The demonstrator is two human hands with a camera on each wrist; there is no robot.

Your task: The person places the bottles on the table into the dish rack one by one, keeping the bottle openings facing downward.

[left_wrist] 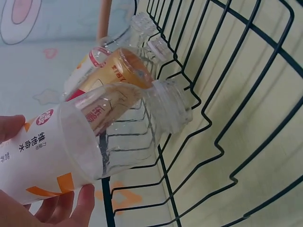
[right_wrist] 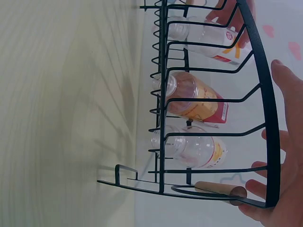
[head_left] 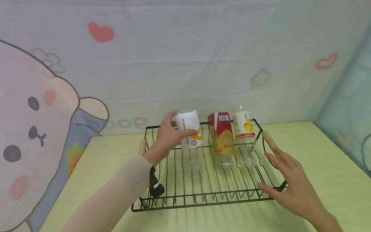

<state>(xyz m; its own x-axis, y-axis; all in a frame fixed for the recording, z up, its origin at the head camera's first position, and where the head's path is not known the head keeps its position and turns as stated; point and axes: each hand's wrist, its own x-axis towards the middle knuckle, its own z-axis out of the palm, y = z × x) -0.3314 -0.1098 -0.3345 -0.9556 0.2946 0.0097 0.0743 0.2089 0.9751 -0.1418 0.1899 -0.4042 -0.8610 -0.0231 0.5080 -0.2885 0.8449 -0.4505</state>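
Three empty bottles lie neck-down on a black wire rack (head_left: 177,188), the left bottle (head_left: 190,137) clear with a white and orange label. The rack sits on a pale green surface (head_left: 321,157) before a cartoon bear backdrop (head_left: 28,134). The left hand (head_left: 169,137) curls its fingers round that bottle's base; the right hand (head_left: 293,184) rests with fingers straight against the rack's near right corner.

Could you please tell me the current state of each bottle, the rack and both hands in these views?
White-labelled bottle: uncapped, empty, neck down on the rack, gripped by the left hand.
Red-and-gold bottle: uncapped, lying neck toward the front.
Yellow-fruit bottle: uncapped, clear, lying likewise.
Wire rack: flat on the table.
Left hand: curled round the white-labelled bottle.
Right hand: open, fingers on the rack's right edge.
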